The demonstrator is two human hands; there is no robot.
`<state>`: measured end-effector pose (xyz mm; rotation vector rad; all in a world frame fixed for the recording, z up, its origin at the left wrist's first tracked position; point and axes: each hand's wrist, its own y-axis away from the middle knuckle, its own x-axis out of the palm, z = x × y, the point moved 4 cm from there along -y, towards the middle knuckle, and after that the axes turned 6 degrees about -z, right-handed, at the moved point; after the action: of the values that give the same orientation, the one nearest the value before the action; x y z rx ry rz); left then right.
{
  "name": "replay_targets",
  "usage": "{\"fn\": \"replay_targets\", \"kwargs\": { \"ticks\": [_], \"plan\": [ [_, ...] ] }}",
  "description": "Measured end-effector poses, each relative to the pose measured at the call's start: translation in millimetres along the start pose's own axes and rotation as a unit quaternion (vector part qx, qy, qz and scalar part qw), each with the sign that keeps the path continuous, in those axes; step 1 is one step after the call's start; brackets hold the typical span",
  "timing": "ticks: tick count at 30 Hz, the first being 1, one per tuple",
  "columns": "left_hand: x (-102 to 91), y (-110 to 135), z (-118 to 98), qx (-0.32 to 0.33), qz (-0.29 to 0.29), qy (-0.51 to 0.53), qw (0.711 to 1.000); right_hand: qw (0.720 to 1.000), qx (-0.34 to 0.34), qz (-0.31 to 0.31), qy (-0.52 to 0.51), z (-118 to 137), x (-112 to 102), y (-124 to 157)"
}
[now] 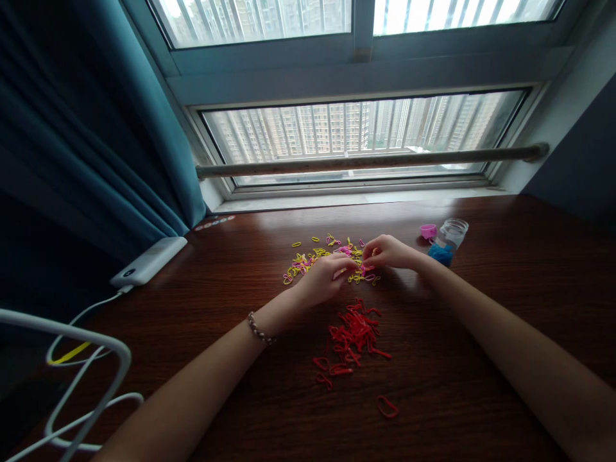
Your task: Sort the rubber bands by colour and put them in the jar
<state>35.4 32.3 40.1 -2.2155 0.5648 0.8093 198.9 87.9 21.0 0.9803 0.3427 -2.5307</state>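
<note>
Before me is a brown wooden table [481,346]. On its far middle are spread yellow and pink rubber bands [308,260]. At their right part the left hand [325,279] and right hand [386,251] have the fingertips close together; whether they pinch a band, I cannot tell. Nearer lies a heap of red rubber bands [353,333]. Far right, a clear jar [458,232] contains blue bands [439,255], with a pink lid [428,231] just beside its left.
</note>
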Motion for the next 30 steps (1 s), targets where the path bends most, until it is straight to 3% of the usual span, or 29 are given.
{"fn": "replay_targets", "kwargs": {
  "ticks": [4, 6, 8, 10, 12, 15, 18, 22, 27, 30],
  "plan": [
    [-2.3, 1.0, 2.5, 0.063, -0.042, -0.084, 0.994, 0.977, 0.031, -0.065, -0.199, 5.5, -2.6, -1.4],
    [-2.2, 1.8, 3.9, 0.084, -0.038, -0.13, 0.987, 0.965, 0.032, -0.089, -0.243, 5.5, -5.8, -2.6],
    [-0.6, 2.5, 4.3, 0.1, -0.013, -0.159, 0.982, 0.972, 0.034, -0.121, -0.197, 1.8, -11.8, -3.3],
    [3.0, 3.8, 2.8, 0.111, 0.024, -0.174, 0.978, 0.986, 0.034, -0.14, -0.078, -3.2, -18.1, -3.3],
    [8.4, 5.9, -0.2, 0.116, 0.064, -0.185, 0.974, 0.993, 0.026, -0.107, 0.034, -7.4, -19.4, -3.1],
    [17.6, 9.8, -3.2, 0.101, 0.109, -0.198, 0.969, 0.993, 0.018, -0.028, 0.111, -12.8, -14.3, -2.2],
    [23.7, 12.1, -2.4, 0.084, 0.128, -0.206, 0.966, 0.991, 0.012, -0.002, 0.136, -16.4, -11.0, -2.2],
    [21.3, 10.7, 2.1, 0.075, 0.1, -0.233, 0.964, 0.989, 0.011, 0.027, 0.147, -19.6, -9.3, -2.8],
    [17.1, 9.7, 3.5, 0.082, 0.081, -0.257, 0.959, 0.986, 0.008, 0.013, 0.168, -17.7, -10.9, -2.5],
    [16.8, 10.2, 2.6, 0.087, 0.075, -0.256, 0.96, 0.992, 0.018, 0.007, 0.121, -15.7, -13.7, -1.8]
  ]
}}
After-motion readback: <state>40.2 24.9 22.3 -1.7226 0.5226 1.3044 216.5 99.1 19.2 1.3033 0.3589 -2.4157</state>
